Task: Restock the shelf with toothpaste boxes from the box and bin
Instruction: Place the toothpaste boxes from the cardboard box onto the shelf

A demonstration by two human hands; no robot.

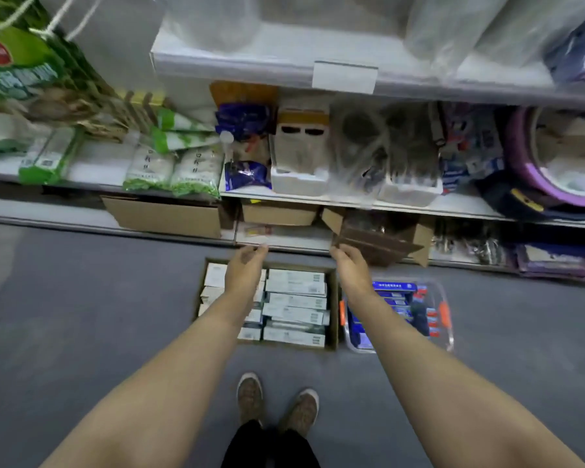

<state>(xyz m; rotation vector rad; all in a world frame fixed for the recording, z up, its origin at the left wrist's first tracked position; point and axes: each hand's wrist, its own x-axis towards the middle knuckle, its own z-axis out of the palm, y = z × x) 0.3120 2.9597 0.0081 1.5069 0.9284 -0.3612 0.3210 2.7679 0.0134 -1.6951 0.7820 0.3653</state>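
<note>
On the grey floor stands an open cardboard box packed with rows of white toothpaste boxes. Right of it sits a clear plastic bin with orange handles, holding blue toothpaste boxes. My left hand hangs over the cardboard box's far left part, fingers loosely curled, holding nothing. My right hand hovers over the gap between box and bin, also holding nothing. Both hands reach toward the low bottom shelf, where a few flat packs lie.
Cardboard cartons and an opened brown carton stand on the bottom shelf. The shelf above carries green noodle packs, blue pouches and white trays. My shoes stand on the floor behind the box.
</note>
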